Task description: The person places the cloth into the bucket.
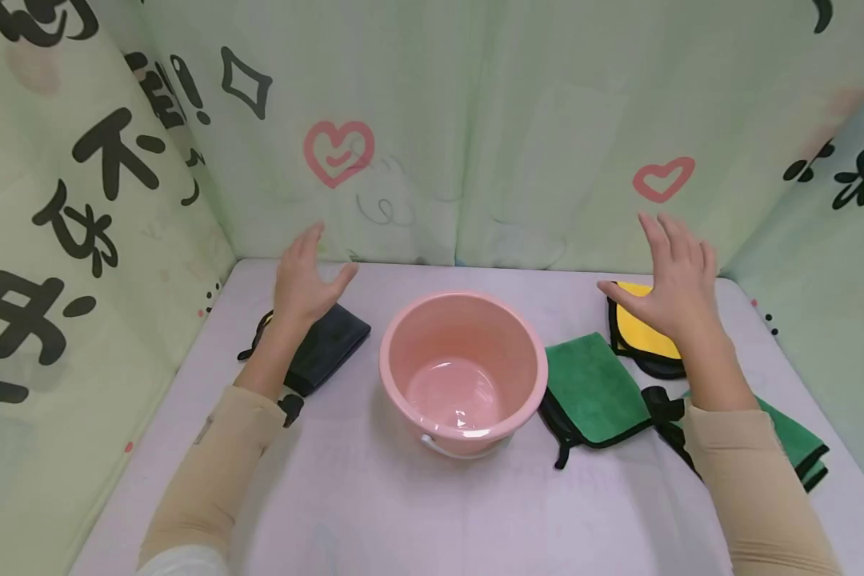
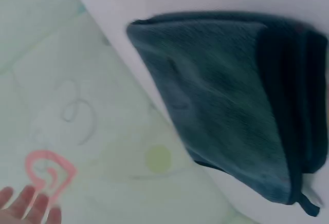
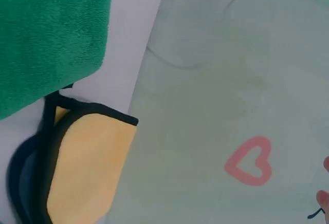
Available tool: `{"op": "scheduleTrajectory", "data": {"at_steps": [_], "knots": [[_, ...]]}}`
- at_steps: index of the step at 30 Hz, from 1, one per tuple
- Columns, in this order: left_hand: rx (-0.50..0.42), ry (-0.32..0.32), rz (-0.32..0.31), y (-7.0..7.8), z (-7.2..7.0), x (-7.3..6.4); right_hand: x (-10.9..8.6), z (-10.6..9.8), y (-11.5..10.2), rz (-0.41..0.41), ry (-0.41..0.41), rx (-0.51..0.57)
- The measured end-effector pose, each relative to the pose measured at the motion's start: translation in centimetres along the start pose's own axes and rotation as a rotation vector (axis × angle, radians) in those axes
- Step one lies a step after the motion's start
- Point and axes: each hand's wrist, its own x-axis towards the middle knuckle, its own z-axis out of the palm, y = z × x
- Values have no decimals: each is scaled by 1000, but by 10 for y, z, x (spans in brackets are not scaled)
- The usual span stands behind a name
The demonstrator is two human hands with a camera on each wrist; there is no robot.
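Both hands are empty, fingers spread and thumbs well apart. The left hand (image 1: 306,282) is nearest the dark cloth (image 1: 334,346), partly hidden by its forearm. The right hand (image 1: 675,290) overlaps the yellow cloth (image 1: 641,326). The pink bucket (image 1: 454,326) stands between the hands, with a green cloth (image 1: 596,390) just beside it; the right sleeve (image 1: 752,488) obscures another green cloth (image 1: 792,436). Both wrist views cut the hands to fingertips.

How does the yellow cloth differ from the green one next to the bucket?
The yellow cloth lies farther back; the green cloth lies nearer, next to the bucket. In the head view, the right hand partly covers the yellow cloth but none of the green cloth. Both have black edging.
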Motion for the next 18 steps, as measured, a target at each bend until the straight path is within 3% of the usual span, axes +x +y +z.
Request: {"op": "scheduleTrajectory", "data": {"at_steps": [3,6,14,18], "knots": [[-239,-26,-67,9,-4,-6,-16,3,1,-31,18,0],[-411,-103,-154,14,-8,-12,-34,8,1,-44,2,-32],[-747,-351,-346,20,-9,-30,-79,32,-1,-64,-97,-86],[-858,-471,-416,23,-7,-38,-97,46,0,-102,-110,-117]]}}
